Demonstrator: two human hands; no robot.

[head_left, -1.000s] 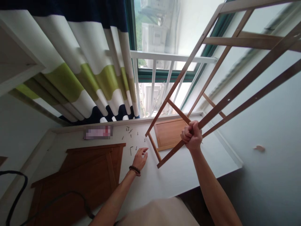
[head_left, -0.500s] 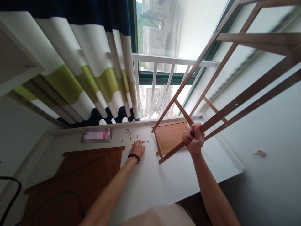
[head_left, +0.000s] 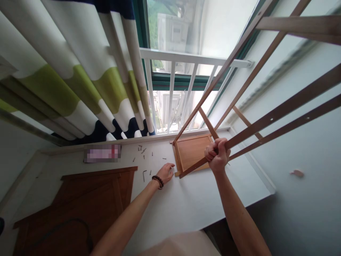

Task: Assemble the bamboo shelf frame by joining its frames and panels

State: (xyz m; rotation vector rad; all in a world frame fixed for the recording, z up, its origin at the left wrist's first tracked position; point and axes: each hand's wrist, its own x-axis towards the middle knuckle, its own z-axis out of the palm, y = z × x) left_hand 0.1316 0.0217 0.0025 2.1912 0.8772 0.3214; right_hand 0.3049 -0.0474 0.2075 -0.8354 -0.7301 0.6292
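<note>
My right hand (head_left: 217, 155) is closed around a rail of a tall, slatted wooden frame (head_left: 249, 128), which leans up to the right. The frame's lower end rests at a wooden panel (head_left: 193, 151) lying on the white surface. My left hand (head_left: 166, 173), a dark beaded bracelet on its wrist, reaches beside the frame's lower left corner with its fingers stretched out. I cannot tell whether the fingertips touch the wood. Left of that hand lie an L-shaped hex key (head_left: 144, 175) and several loose screws (head_left: 144, 150).
Brown wooden panels (head_left: 93, 199) lie at the left of the white surface (head_left: 170, 209). Behind them sits a blurred box (head_left: 102, 153). A striped curtain (head_left: 80, 78) and a white railing (head_left: 193, 58) stand before the window. A wall (head_left: 306, 206) bounds the right.
My left hand has moved right, from among the screws to the frame's lower corner, uncovering the hex key. The frame's lower end has shifted slightly toward the panel. My right hand keeps its grip.
</note>
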